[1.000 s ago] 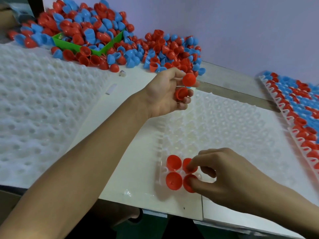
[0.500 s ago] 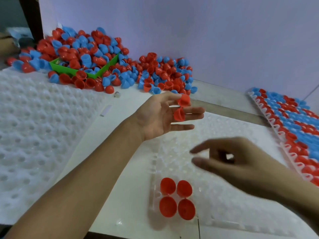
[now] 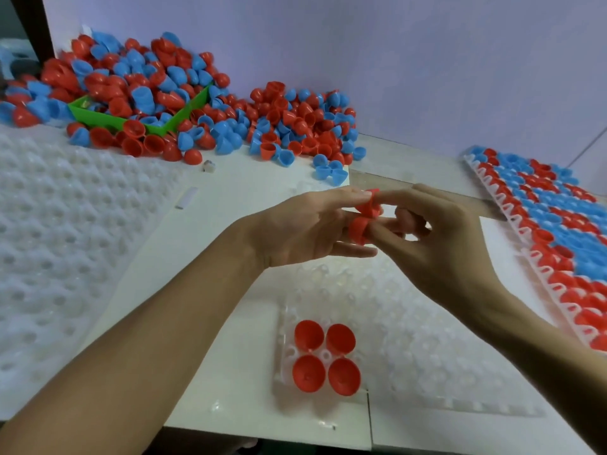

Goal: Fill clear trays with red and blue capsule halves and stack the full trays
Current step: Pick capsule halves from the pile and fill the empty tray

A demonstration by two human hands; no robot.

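Note:
A clear tray (image 3: 427,339) lies in front of me with several red capsule halves (image 3: 325,356) seated dome-up in its near left corner. Above it, my left hand (image 3: 305,231) holds two red halves between its fingertips, an upper red half (image 3: 369,205) and a lower red half (image 3: 358,228). My right hand (image 3: 437,238) meets it from the right, thumb and forefinger pinching the upper half. A big heap of loose red and blue halves (image 3: 184,106) lies at the back.
A green bin (image 3: 108,118) sits buried in the heap at back left. Empty clear trays (image 3: 56,231) are stacked at left. A full tray of red and blue halves (image 3: 551,224) lies at right. The purple wall stands behind.
My right hand has left the tray's corner and risen to my left hand's fingertips, where it now pinches a red half. My view has tilted down a little.

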